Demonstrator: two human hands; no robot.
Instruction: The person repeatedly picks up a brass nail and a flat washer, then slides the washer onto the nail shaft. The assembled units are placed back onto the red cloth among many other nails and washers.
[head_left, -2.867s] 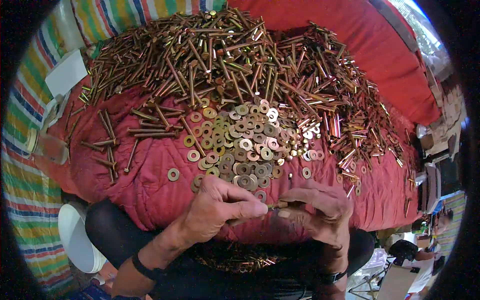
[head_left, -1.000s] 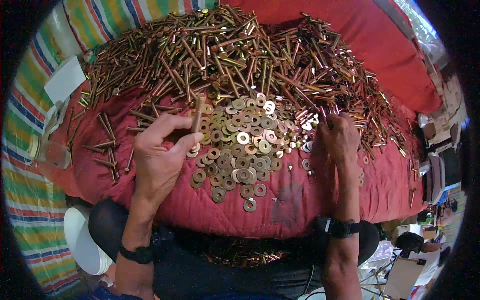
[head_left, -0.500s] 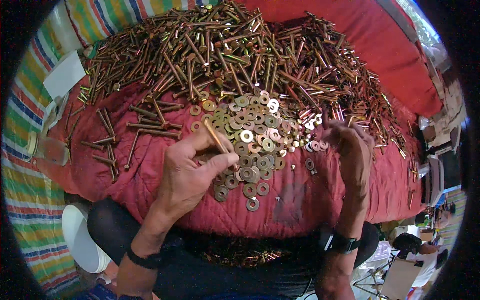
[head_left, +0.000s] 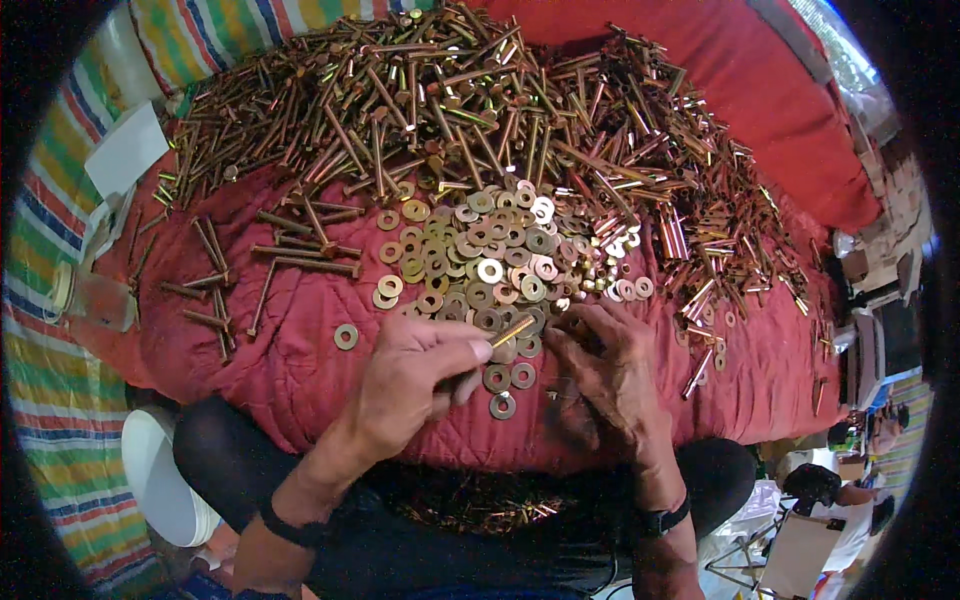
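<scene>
Between the thumb and fingers of my left hand is a gold-coloured bolt, its threaded end slanting up to the right. My right hand is curled at the right edge of the washer pile, fingertips bent down close to the bolt's end; whatever it may hold is hidden. Flat round washers lie heaped in the middle of the red cloth. Small shiny nuts sit on the right of that heap. Just left of my left hand lies a single washer.
A large mound of bolts covers the far side of the red quilted cloth. Slim sleeve-like metal parts spread at right. Loose bolts lie at left, near a clear jar. A white bucket stands lower left.
My left hand has come down and right with the bolt, now tipped toward the right. My right hand has moved from the far right down to the near side of the washers.
</scene>
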